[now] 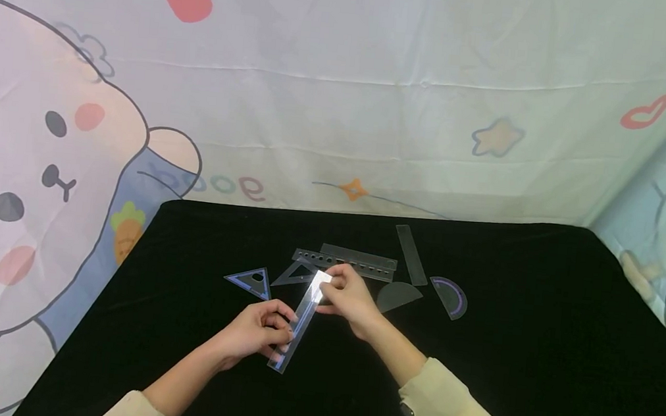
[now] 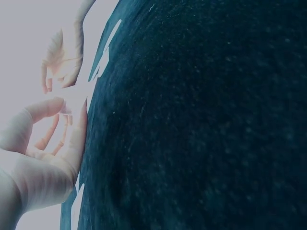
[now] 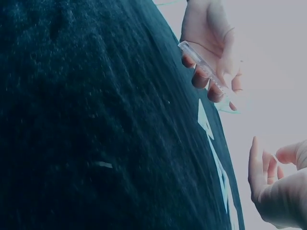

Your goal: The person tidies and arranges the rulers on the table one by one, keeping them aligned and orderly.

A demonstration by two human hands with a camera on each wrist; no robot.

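Observation:
A clear plastic ruler (image 1: 303,319) with a blue strip along it slants up over the black cloth, its upper end shining with glare. My left hand (image 1: 256,333) grips its lower part, thumb and fingers on either face. Near the top end, my right hand (image 1: 351,299) pinches the same ruler between thumb and fingers. In the right wrist view the left hand (image 3: 211,28) has its fingers curled round the ruler (image 3: 204,66). Bright light washes out the ruler between both hands in the left wrist view, where the right hand (image 2: 67,52) appears beyond the left hand (image 2: 43,167).
Left of the ruler lies a blue-edged set square (image 1: 252,282), beside a clear set square (image 1: 291,273). Behind are a ruler with holes (image 1: 317,258) and a plain ruler (image 1: 358,255). Rightward lie another ruler (image 1: 411,256), a clear protractor (image 1: 398,298) and a purple-marked protractor (image 1: 450,299).

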